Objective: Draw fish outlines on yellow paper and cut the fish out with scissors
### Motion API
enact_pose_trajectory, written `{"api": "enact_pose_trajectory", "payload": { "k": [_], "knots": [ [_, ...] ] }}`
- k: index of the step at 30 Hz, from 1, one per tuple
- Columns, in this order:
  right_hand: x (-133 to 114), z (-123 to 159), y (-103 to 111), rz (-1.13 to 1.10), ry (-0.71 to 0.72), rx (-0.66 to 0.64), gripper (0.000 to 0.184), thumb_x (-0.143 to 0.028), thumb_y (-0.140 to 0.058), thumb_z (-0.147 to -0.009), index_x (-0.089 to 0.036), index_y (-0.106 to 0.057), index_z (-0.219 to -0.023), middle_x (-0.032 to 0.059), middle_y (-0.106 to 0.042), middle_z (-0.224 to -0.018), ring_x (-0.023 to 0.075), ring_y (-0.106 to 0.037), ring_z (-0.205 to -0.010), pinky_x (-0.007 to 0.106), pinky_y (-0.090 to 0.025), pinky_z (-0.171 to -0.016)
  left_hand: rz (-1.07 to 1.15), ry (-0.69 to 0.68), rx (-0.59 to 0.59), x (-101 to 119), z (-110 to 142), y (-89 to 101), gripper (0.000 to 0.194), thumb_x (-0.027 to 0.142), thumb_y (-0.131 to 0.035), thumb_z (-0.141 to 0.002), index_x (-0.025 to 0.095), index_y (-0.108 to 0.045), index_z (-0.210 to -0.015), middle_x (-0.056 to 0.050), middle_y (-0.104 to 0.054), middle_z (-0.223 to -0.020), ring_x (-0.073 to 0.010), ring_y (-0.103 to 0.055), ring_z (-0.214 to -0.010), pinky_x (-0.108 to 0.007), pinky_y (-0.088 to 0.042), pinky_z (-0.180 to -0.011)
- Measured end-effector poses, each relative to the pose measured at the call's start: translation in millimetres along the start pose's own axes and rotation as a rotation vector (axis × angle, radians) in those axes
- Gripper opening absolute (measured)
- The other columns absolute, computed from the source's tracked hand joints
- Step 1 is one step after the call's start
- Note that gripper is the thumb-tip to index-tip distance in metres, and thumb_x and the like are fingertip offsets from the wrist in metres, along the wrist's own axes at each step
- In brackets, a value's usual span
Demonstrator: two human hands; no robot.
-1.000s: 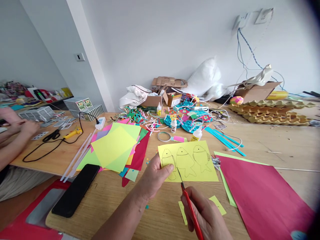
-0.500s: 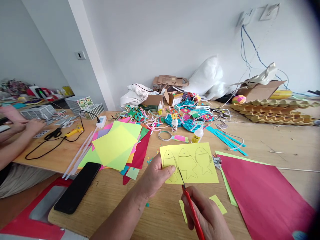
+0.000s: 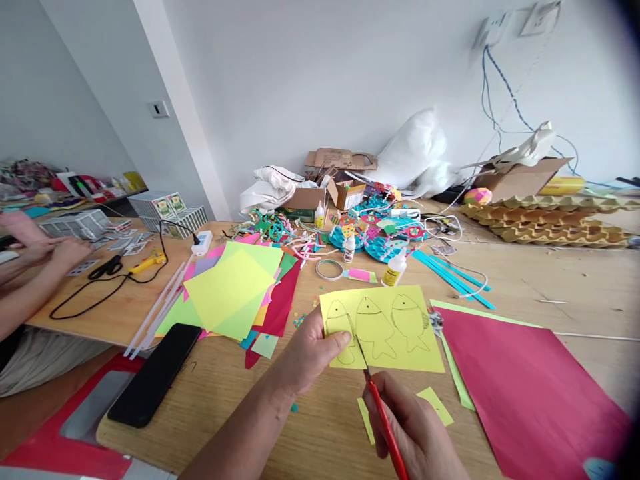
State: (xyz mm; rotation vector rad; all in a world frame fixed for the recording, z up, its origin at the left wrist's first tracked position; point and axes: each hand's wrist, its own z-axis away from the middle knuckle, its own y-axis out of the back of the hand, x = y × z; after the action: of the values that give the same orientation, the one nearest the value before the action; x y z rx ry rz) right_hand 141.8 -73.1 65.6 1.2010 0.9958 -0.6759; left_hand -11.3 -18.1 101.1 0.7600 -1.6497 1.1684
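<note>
My left hand [image 3: 315, 353] pinches the left edge of a yellow sheet of paper [image 3: 383, 363], thumb on top. Three fish outlines are drawn on the sheet side by side, and the thumb covers part of the left fish. My right hand [image 3: 407, 427] is wrapped round red-handled scissors [image 3: 383, 413]. Their blades reach up over the sheet's lower edge, between the left and middle fish. Below the sheet, small yellow paper scraps [image 3: 435, 405] lie on the wooden table [image 3: 260, 427].
Coloured paper sheets [image 3: 233, 287] and a black phone [image 3: 155, 373] lie to the left. A large dark-red sheet [image 3: 525, 380] is on the right. Glue bottles [image 3: 395, 268], tape [image 3: 329, 270] and craft pieces stand behind. At far left, another person's hands [image 3: 70, 252] are near cards.
The right part of the yellow sheet has shifted slightly right and down, opening a little away from the scissors. Both hands have stayed in nearly the same place.
</note>
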Motion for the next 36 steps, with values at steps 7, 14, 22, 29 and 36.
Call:
{"api": "enact_pose_trajectory", "payload": {
  "k": [7,14,22,29,36],
  "knots": [
    [1.9,1.5,-0.2,-0.051,-0.003,-0.027,0.038,-0.051,-0.033,-0.091,-0.023,-0.041,-0.067,-0.0062,-0.043,-0.051,0.0115,-0.044,-0.046,0.023,-0.033,-0.045,-0.023,-0.011,-0.03,-1.2,0.5,1.4,0.042,0.014,-0.054,-0.08,0.021,-0.057,-0.121,-0.005,-0.065,-0.116,-0.0238,-0.057,-0.109,-0.033,-0.045,-0.089],
    [1.5,0.3,-0.2,-0.019,-0.015,0.009,0.039,-0.052,-0.032,-0.091,-0.023,-0.041,-0.067,-0.0061,-0.043,-0.049,0.0115,-0.043,-0.045,0.023,-0.032,-0.045,-0.02,-0.005,-0.029,-3.1,-0.4,2.0,0.042,0.013,-0.054,-0.08,0.022,-0.057,-0.122,-0.005,-0.064,-0.118,-0.0237,-0.056,-0.11,-0.033,-0.045,-0.09],
    [3.6,0.3,-2.4,-0.142,-0.025,-0.037,0.039,-0.055,-0.033,-0.09,-0.023,-0.04,-0.069,-0.007,-0.041,-0.05,0.0111,-0.042,-0.044,0.022,-0.033,-0.043,-0.012,-0.004,-0.041,-3.1,-0.1,1.4,0.044,0.013,-0.053,-0.08,0.02,-0.055,-0.123,-0.006,-0.065,-0.117,-0.0239,-0.058,-0.108,-0.033,-0.046,-0.087],
    [1.4,1.0,-6.1,-0.175,-0.04,-0.013,0.039,-0.055,-0.035,-0.09,-0.023,-0.038,-0.067,-0.0072,-0.041,-0.05,0.0105,-0.041,-0.044,0.022,-0.032,-0.044,-0.005,-0.017,-0.06,-5.2,1.2,1.7,0.044,0.013,-0.053,-0.081,0.019,-0.054,-0.125,-0.007,-0.063,-0.118,-0.0238,-0.057,-0.108,-0.035,-0.044,-0.09],
    [0.4,2.6,-7.1,-0.199,-0.056,-0.004,0.04,-0.056,-0.035,-0.089,-0.023,-0.039,-0.067,-0.0069,-0.042,-0.049,0.0104,-0.041,-0.044,0.022,-0.031,-0.044,-0.002,-0.019,-0.05,-5.5,1.8,0.5,0.044,0.012,-0.052,-0.081,0.018,-0.054,-0.124,-0.006,-0.063,-0.118,-0.0228,-0.057,-0.109,-0.034,-0.043,-0.091]
  ]
}}
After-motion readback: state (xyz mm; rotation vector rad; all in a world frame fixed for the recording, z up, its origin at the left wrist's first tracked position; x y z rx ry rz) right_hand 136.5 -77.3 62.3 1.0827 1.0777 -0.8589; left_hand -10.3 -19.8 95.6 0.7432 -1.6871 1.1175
